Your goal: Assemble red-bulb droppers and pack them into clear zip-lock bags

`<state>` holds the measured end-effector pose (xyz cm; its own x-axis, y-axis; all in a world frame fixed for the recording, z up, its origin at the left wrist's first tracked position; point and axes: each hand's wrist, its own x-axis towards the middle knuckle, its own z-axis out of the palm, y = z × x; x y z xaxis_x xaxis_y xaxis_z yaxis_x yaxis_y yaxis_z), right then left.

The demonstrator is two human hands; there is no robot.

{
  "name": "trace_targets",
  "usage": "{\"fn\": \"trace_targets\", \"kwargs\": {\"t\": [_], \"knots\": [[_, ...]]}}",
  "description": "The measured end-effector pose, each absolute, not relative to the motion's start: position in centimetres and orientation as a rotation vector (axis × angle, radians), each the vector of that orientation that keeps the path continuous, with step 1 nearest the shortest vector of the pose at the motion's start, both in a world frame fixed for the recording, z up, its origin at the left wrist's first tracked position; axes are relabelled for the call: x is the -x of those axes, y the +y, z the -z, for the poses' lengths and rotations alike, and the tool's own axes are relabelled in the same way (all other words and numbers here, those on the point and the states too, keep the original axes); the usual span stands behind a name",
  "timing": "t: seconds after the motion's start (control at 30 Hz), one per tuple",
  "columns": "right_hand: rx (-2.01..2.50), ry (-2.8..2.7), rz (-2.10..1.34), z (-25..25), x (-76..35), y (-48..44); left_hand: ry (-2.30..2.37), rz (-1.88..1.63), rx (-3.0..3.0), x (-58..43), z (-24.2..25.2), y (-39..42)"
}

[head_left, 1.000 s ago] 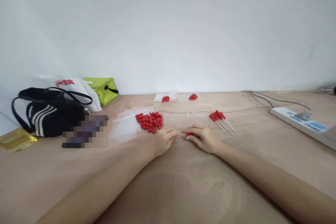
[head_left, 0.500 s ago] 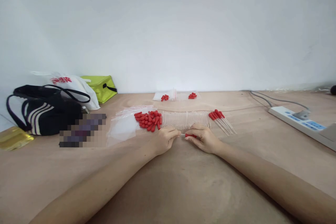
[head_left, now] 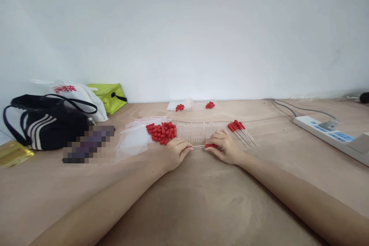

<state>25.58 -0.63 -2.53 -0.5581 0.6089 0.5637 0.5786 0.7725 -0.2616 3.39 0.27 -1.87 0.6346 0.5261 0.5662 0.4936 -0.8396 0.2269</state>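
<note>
Between my hands a thin glass dropper tube (head_left: 198, 147) lies level, with a red rubber bulb (head_left: 211, 146) at its right end. My left hand (head_left: 179, 153) pinches the tube's left end between thumb and fingers. The bulb is in the closed fingers of my right hand (head_left: 225, 148), which partly cover it. Just beyond the hands a row of clear tubes (head_left: 196, 132) lies side by side. Loose red bulbs (head_left: 162, 132) are heaped at the row's left. To the right rest several droppers (head_left: 242, 133) with red bulbs fitted.
Clear zip bags (head_left: 134, 138) lie left of the heap. Further back sit bags with red bulbs (head_left: 180, 107). At the left are a black bag (head_left: 49, 127), a white plastic bag (head_left: 95, 103) and a green box bag (head_left: 111, 98). A power strip (head_left: 323, 128) lies at the right.
My left hand has slid left along the tube, so a longer stretch of it shows between my hands. My right hand still holds the bulb.
</note>
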Motion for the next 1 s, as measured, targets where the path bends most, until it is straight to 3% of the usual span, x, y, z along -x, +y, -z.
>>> {"fn": "trace_targets", "kwargs": {"t": [0.67,1.0], "knots": [[0.754,-2.385,-0.072,2.6,-24.8,-0.6,0.944,-0.936,-2.671,-3.7,1.3,-0.3],[0.867,-1.583,-1.023,2.9,-24.0,-0.4,1.010,-0.982,-2.559,-3.7,1.9,0.6]]}}
